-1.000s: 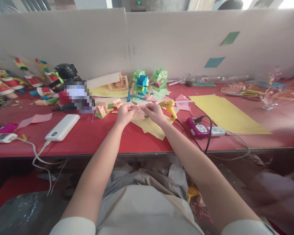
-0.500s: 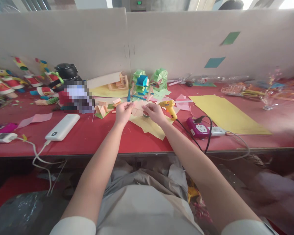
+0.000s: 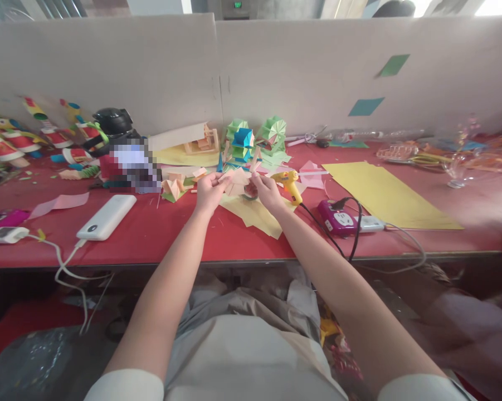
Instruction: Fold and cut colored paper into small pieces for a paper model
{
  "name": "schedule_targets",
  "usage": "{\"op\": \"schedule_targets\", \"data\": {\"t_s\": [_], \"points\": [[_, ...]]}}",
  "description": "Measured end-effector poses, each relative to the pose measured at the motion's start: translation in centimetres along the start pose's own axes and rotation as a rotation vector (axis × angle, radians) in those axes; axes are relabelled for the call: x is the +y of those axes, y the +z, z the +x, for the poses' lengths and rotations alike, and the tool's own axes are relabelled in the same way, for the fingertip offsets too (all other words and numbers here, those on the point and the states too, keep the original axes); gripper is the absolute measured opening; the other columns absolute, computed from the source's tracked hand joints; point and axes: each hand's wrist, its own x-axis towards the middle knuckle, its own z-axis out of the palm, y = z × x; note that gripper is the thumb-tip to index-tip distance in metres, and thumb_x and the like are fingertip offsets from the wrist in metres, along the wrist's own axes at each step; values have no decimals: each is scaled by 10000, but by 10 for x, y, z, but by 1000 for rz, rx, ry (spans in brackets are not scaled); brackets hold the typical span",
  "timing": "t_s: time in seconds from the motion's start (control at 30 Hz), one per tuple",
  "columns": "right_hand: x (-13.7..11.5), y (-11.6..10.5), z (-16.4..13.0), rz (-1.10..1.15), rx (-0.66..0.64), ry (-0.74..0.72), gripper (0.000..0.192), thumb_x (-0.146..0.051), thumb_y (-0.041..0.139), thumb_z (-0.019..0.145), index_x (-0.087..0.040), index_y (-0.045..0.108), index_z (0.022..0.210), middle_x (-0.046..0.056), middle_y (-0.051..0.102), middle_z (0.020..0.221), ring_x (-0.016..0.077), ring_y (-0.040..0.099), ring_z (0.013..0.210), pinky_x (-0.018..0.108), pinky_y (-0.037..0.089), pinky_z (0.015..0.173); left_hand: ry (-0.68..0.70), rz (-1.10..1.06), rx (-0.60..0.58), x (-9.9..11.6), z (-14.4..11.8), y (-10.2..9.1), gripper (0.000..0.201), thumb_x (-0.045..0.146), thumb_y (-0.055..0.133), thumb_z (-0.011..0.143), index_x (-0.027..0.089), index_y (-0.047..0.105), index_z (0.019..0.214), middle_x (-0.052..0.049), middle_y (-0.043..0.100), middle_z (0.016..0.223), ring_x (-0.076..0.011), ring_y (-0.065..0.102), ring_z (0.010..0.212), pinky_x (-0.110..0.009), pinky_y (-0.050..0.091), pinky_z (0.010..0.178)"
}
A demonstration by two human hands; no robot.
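Across the middle of the frame spreads the red table [image 3: 159, 242], a yellow sheet [image 3: 393, 195] lying flat at centre right, and left of its lower edge sits the purple power strip [image 3: 336, 218], probably placed there so cords can reach. Now to the centre, left hand [image 3: 210, 193] and right hand [image 3: 268, 193] face each other, with the yellow glue gun [image 3: 291, 186] just beside the right one, seemingly parked within reach. And smallest, between them, a pale pink paper piece [image 3: 236, 181], edge-pinched by the left, presumably to keep its face uncovered; right fingertips bunch close by, their hold unclear.
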Motion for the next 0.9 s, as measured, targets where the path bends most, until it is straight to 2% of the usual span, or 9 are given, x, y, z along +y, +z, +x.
{"op": "schedule_targets", "data": {"t_s": [0.23,0.57,0.67,0.8,0.9], "points": [[-2,-2,-4,-142,-91,-114,648,-831,536,801,-197,549,666,9,550,619,121,488,578,270,400,569,-34,9,6,2,-1,1,396,489,838,646,163,709,829,-21,701,705,-135,589,607,-246,444,578],[-1,-1,-4,-137,-88,-115,599,-788,543,826,-200,559,717,9,559,642,128,495,593,276,399,579,-32,4,27,5,-2,2,264,369,771,686,173,681,838,-16,697,708,-138,602,620,-246,453,581],[1,-2,-2,-95,-33,-90,570,-770,566,814,-208,539,727,-1,544,636,129,483,585,281,395,571,-82,-13,-54,11,-6,5,292,280,763,648,179,663,903,-14,706,707,-152,625,618,-251,468,574],[1,-2,-2,-115,19,-68,536,-732,586,816,-202,560,740,-1,522,647,134,464,607,280,363,555,-144,0,-259,16,-12,8,419,222,760,619,192,668,1027,-18,718,733,-186,666,652,-270,485,581],[-2,-2,-3,-133,27,-96,497,-684,576,846,-192,603,774,8,545,679,138,469,637,280,362,569,-142,21,-290,14,-13,7,402,233,756,638,203,660,1027,-20,722,750,-195,681,684,-277,493,600]]}}
